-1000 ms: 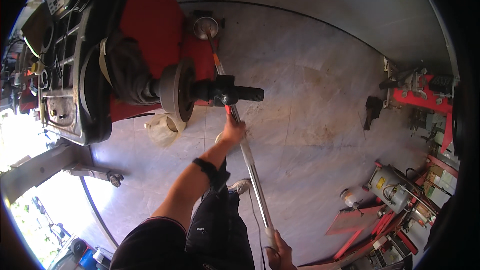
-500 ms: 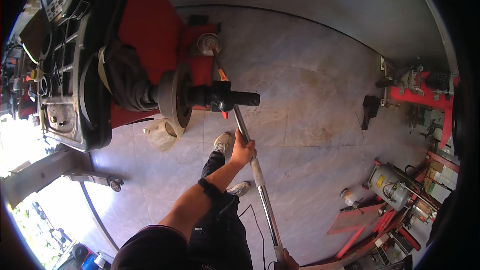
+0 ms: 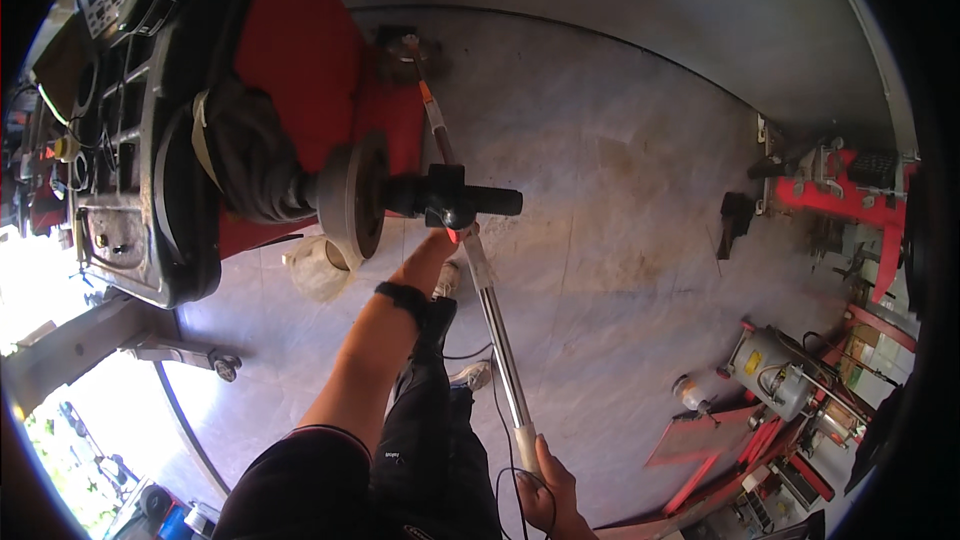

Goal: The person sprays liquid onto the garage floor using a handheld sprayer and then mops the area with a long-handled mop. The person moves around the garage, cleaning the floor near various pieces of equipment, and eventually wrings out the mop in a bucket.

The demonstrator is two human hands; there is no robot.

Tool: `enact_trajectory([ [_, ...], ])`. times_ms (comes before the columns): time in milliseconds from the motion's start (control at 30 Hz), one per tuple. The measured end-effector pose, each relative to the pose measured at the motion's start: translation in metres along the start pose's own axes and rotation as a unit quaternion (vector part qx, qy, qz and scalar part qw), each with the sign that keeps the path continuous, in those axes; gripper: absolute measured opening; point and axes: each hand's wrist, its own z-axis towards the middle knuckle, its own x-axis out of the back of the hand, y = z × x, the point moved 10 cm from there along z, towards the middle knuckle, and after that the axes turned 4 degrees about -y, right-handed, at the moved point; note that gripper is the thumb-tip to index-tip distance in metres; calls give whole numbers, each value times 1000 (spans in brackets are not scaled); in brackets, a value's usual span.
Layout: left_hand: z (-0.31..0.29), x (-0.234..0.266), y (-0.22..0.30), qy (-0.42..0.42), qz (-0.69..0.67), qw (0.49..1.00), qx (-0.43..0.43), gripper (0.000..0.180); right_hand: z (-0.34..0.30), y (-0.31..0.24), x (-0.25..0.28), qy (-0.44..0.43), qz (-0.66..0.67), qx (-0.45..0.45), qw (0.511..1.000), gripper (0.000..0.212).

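A long chrome pole tool [image 3: 503,348] with pale grip sections slants across the floor, away from me. Its far part has an orange piece [image 3: 427,95] and ends in a round, blurred head [image 3: 408,48] close to the floor by the red machine. My right hand [image 3: 550,490] is closed round the near end of the pole, thumb lying along it. Farther up, my left hand [image 3: 460,232] is closed at the pole, mostly hidden behind the black threaded shaft [image 3: 490,201] of the machine. A thin black cable [image 3: 497,410] hangs beside the pole.
The red and black machine [image 3: 300,50], with a grey disc [image 3: 350,202] on its shaft, juts in from the left. A pale bag [image 3: 318,268] lies below it. At right are a grey tank [image 3: 775,375], a red stand [image 3: 705,435] and a wall-side red rack [image 3: 845,190].
The pole has slid forward, taking its round head farther from me. My left hand has moved forward behind the shaft, and my right hand has come farther into view.
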Motion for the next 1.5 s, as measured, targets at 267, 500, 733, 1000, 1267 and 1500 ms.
enact_trajectory([
  [267,-62,-39,0,44,98,994,20,36,-51,21,14,44,-67,103,991,52],
  [500,-134,-65,-41,46,195,979,49,59,-106,69,15,3,-67,-19,998,55],
  [733,-135,-69,-11,28,120,991,56,51,-109,78,13,27,-58,-28,998,55],
  [1000,-6,-16,12,-21,-16,1000,-3,22,3,26,16,51,-32,121,991,68],
  [1267,-67,-33,0,22,30,997,70,22,-38,60,6,30,-67,66,995,68],
  [1500,-210,-31,-36,58,-9,997,55,32,-142,131,-12,-142,-142,-108,974,54],
])
